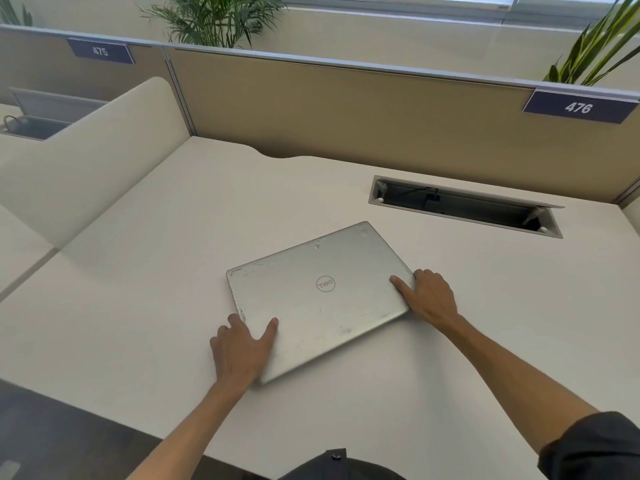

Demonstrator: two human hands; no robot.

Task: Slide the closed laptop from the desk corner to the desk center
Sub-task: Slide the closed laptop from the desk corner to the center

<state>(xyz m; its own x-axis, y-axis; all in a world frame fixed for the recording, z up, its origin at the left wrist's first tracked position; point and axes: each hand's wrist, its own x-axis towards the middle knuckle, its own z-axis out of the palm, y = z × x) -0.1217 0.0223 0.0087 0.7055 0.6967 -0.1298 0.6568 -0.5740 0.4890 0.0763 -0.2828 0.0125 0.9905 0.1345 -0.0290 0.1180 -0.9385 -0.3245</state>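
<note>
Tan partition panel point(346, 109) along rear edge, carrying number plates 475 point(100, 51) and 476 point(579, 107). Open cable tray point(464, 209) recessed in the surface (flap raised, dark wires inside). Cream side divider point(93, 161) at left; two leafy plants point(214, 19) behind the partition.

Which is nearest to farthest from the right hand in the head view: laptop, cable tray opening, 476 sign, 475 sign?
From the right hand:
1. laptop, touching it, on the hand's left.
2. cable tray opening, in the desk beyond the hand.
3. 476 sign, on the partition, far right.
4. 475 sign, on the partition, far left.
</note>
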